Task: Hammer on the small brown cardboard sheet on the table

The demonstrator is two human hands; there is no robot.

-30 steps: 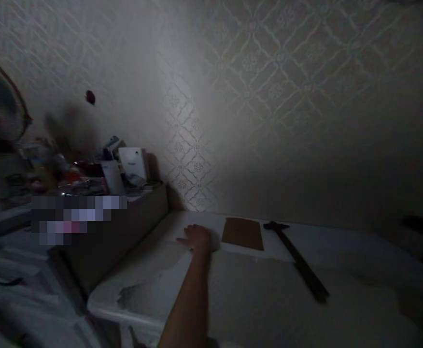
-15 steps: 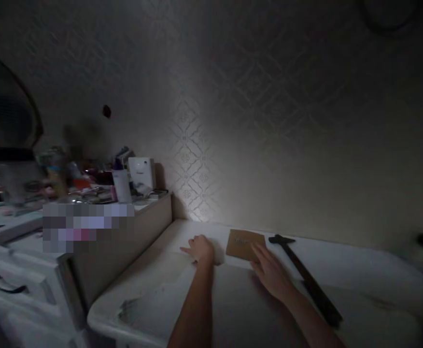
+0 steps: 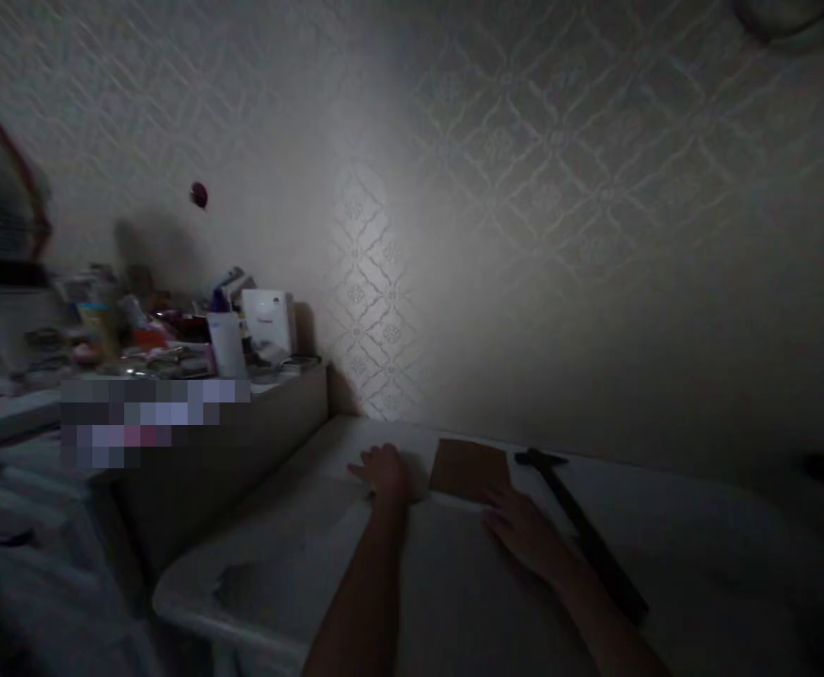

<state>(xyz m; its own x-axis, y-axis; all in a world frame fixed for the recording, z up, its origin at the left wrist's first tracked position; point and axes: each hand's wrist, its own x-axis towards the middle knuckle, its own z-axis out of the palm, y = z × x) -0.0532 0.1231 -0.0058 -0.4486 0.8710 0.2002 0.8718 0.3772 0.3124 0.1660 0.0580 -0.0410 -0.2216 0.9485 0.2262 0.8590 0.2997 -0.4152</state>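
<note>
1. Head view, set against the frame half a second back: the right hand (image 3: 525, 538) has slid a little nearer the person along the desk (image 3: 701, 536), so only its fingertips now reach the near edge of the brown card (image 3: 467, 468); before, the fingers lay further over that card. The left hand (image 3: 384, 470) has kept its place, and the card and the dark hammer (image 3: 581, 536) have not shifted.
2. The left hand lies flat on the desk top toward its far left corner, fingers loosely spread, holding nothing; its right side is just beside the card's left edge.
3. The right hand rests palm down with fingers extended and slightly apart, tips touching the card's near right corner, nothing pinched.
4. The card is a flat brown rectangle, lying face up close to the desk's far edge by the patterned wall (image 3: 560, 235); in the dim light no marking on it can be made out.
5. The hammer lies just right of the card, head toward the wall, handle running toward the desk's near right.
6. A cluttered shelf (image 3: 285, 395) stands past the desk's left edge.
</note>
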